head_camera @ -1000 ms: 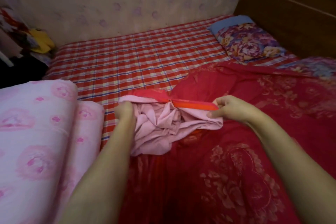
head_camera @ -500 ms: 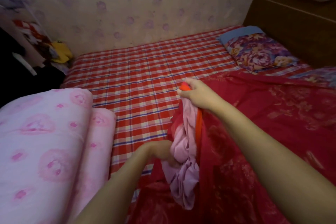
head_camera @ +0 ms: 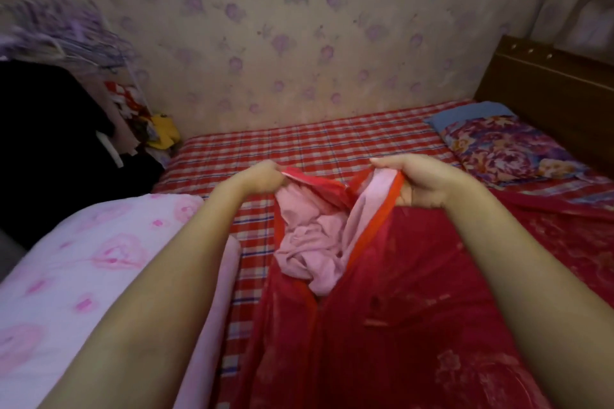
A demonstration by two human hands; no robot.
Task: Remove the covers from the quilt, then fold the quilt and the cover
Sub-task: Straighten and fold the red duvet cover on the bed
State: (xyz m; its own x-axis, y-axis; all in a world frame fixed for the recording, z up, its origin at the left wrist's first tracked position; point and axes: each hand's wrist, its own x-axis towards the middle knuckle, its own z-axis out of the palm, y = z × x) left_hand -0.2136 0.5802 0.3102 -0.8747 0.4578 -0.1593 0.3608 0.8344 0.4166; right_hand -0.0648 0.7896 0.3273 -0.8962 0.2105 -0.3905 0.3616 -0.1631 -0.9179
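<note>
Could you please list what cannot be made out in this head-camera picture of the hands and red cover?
All in the head view.
Left hand fingertips: buried in the edge of the red cover.
Pink fabric extent: hidden inside the cover.
Pink quilt: cut off by left and bottom edges.
Hanging items at left: motion-blurred.

- You have two hands in view, the left hand (head_camera: 265,176) and the right hand (head_camera: 412,179), both at the middle.
- You hold one red cover (head_camera: 415,292), running from the middle to the near right.
- One bunch of pink fabric (head_camera: 312,236) shows in its opening.
- One folded pink quilt (head_camera: 83,259) lies near left.
- Two pillows sit far right: one floral pillow (head_camera: 505,149) and one blue pillow (head_camera: 471,111) behind it.
- You also have one checked sheet (head_camera: 315,143), one wooden headboard (head_camera: 548,83) far right and one yellow thing (head_camera: 164,133) far left.
</note>
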